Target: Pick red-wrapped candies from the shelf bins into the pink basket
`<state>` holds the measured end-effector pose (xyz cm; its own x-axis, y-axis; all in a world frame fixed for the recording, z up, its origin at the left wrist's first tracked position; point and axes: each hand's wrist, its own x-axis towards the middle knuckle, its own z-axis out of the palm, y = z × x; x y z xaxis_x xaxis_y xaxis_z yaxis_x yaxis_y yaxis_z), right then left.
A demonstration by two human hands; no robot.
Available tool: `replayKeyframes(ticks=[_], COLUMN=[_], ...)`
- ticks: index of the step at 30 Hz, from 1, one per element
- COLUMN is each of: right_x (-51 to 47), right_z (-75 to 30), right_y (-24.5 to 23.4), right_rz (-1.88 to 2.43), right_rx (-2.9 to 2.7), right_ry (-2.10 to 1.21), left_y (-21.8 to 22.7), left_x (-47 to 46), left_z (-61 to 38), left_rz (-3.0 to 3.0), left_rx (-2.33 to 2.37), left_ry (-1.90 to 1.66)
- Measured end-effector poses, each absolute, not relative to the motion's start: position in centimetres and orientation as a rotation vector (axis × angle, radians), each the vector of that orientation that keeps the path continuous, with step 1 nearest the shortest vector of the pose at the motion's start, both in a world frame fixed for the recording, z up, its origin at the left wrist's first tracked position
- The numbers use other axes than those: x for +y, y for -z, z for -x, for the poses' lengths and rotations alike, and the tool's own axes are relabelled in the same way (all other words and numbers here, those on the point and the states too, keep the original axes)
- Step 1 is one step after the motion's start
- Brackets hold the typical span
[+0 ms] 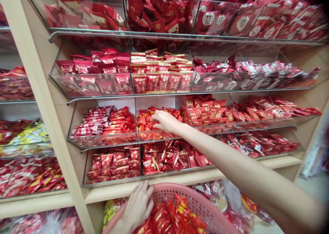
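A pink plastic basket (190, 192) with a perforated wall sits low in front of me, holding red wrapped candies (164, 218) with gold print. My left hand (138, 205) lies over the basket's left rim, fingers bent around it. Stretched across from the right, my right hand (166, 120) is over a clear shelf compartment of small red and gold wrapped candies (145, 119). Its fingers are loosely bent with a gap to the thumb, and nothing shows between them. The palm side is hidden.
Clear acrylic fronts (123, 138) and metal rails (180, 36) edge the tiers. Packs with checked ends (88, 122) lie left of my right hand, more red packs (208, 108) right of it. A wooden upright (48, 90) stands at left. Bagged sweets (218, 192) lie underneath.
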<state>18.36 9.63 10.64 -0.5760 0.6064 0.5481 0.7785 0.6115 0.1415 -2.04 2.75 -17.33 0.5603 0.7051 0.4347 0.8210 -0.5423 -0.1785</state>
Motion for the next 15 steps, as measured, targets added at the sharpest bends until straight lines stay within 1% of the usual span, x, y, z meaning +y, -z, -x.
replayKeyframes(ticks=[7, 15], right_x=[10.7, 11.7], right_z=[-17.7, -18.8], right_y=[-11.1, -9.9], right_rz=[1.056, 0.981], right_rx=[-2.472, -2.319], right_ry=[0.532, 0.507], left_y=[16.7, 16.1], left_x=[2.4, 2.3], left_z=[1.8, 1.7], left_rz=[2.457, 2.485], left_rx=[-1.267, -1.258], left_ry=[0.439, 0.422])
